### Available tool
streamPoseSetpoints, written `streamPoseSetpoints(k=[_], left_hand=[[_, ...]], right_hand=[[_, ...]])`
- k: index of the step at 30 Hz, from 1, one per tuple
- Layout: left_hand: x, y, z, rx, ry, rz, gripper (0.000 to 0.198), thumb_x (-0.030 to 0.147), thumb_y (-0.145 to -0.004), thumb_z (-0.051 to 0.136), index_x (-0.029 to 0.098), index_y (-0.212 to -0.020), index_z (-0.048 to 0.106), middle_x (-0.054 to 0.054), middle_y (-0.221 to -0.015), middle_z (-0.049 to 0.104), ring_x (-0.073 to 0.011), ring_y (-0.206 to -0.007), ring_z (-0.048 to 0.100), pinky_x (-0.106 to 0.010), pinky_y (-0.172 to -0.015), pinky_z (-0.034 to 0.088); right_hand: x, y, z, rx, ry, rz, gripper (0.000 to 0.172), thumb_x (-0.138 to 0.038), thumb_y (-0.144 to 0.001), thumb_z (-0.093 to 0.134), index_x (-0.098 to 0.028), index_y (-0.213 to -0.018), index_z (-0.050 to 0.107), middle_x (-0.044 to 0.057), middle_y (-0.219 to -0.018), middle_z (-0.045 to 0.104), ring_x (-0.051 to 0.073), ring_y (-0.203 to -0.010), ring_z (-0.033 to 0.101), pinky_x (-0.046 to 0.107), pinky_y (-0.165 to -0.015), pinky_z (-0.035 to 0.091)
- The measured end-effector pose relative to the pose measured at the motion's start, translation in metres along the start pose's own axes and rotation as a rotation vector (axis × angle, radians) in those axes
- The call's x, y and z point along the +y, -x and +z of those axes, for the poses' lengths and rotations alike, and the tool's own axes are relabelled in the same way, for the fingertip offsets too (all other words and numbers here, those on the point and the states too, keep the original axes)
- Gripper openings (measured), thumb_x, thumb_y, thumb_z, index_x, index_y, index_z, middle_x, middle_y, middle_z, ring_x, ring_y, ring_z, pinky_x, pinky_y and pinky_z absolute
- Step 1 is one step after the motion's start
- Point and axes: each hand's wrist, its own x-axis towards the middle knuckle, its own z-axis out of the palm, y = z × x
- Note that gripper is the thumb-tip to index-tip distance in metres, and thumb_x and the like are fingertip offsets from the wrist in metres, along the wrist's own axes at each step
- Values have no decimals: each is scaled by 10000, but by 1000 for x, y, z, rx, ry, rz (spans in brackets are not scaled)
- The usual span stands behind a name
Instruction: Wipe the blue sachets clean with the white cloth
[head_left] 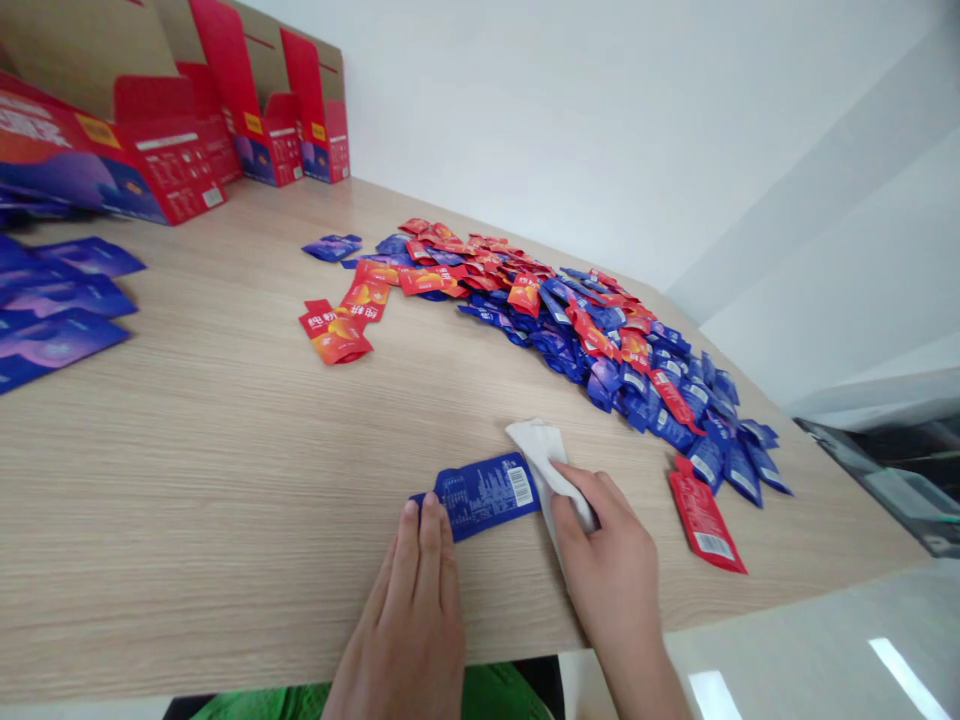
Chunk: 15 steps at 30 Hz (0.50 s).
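Observation:
A blue pouch (487, 494) lies flat on the table near the front edge, its printed back with a barcode facing up. My left hand (412, 600) rests on the pouch's narrow left end, fingers stretched out and pressing it against the table. In my right hand (611, 560) is a folded white cloth (544, 450), pinched between thumb and fingers. The cloth touches or nearly touches the pouch's right end. To the right of my right hand lies a single red pouch (705, 520), barcode side up.
A long heap of red and blue pouches (555, 310) stretches along the table's back and right side. Several red pouches (337, 330) lie left of it. Blue pouches (67, 300) are stacked at the far left. Open red cartons (180, 165) stand behind them. The table (225, 500) ends near my body.

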Motion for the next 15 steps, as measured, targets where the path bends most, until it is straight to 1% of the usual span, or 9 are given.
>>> streamPoseSetpoints(k=[1,3,4,5,7,9,11,13,15], left_hand=[[1,0,0,-5,2,-7,638,232,-801,480,23,-1380,647,-176,-1472,677,-297,-1380,622,-352,-1142,502],[1,-1,1,-18,7,-8,647,216,-791,471,33,-1387,644,-175,-1479,672,-291,-1392,614,-356,-1148,503],[1,-1,2,-21,9,-8,647,210,-790,470,40,-1390,642,-174,-1486,667,-287,-1399,608,-355,-1150,503],[1,-1,2,-22,13,-4,642,210,-793,472,45,-1390,642,-172,-1490,665,-284,-1402,606,-352,-1150,504],[-1,0,4,-17,26,5,628,222,-808,484,62,-1396,638,-161,-1483,673,-273,-1391,617,-336,-1143,508],[-3,1,6,-19,34,14,619,238,-826,496,69,-1406,627,-160,-1466,685,-265,-1367,638,-323,-1133,514],[-4,2,5,-35,35,30,618,249,-839,494,59,-1414,616,-171,-1466,682,-272,-1364,641,-329,-1134,517],[-4,1,2,-51,32,32,624,248,-840,487,45,-1416,613,-177,-1492,661,-286,-1393,618,-341,-1142,515],[-3,0,-3,-52,40,16,633,231,-827,485,40,-1416,617,-171,-1509,649,-284,-1413,599,-337,-1144,514]], right_hand=[[-1,-1,-3,23,-27,16,262,-279,-984,577,-257,-1138,787,23,-985,759,227,-893,745,333,-785,568],[-12,2,-6,78,-90,6,245,-275,-999,589,-262,-1157,775,18,-998,764,214,-909,741,309,-777,565],[-20,6,-4,93,-124,-23,246,-257,-1006,589,-265,-1182,762,16,-1010,765,203,-921,740,294,-778,567],[-29,11,-1,78,-157,-70,265,-227,-1011,584,-270,-1215,746,13,-1025,765,191,-932,738,279,-787,569],[-45,20,10,-22,-199,-198,338,-152,-1002,558,-281,-1265,725,8,-1027,761,174,-923,734,262,-797,575],[-54,26,23,-143,-192,-303,414,-91,-971,516,-276,-1272,732,15,-997,756,181,-892,728,273,-795,584],[-52,26,31,-190,-135,-304,451,-69,-948,487,-264,-1258,750,33,-1002,758,200,-907,729,303,-822,593],[-38,20,30,-157,-64,-224,440,-95,-955,482,-257,-1262,753,46,-1040,763,216,-954,735,332,-864,592],[-20,9,21,-107,-2,-132,387,-162,-969,502,-252,-1244,760,50,-1062,773,233,-985,743,352,-878,588]])
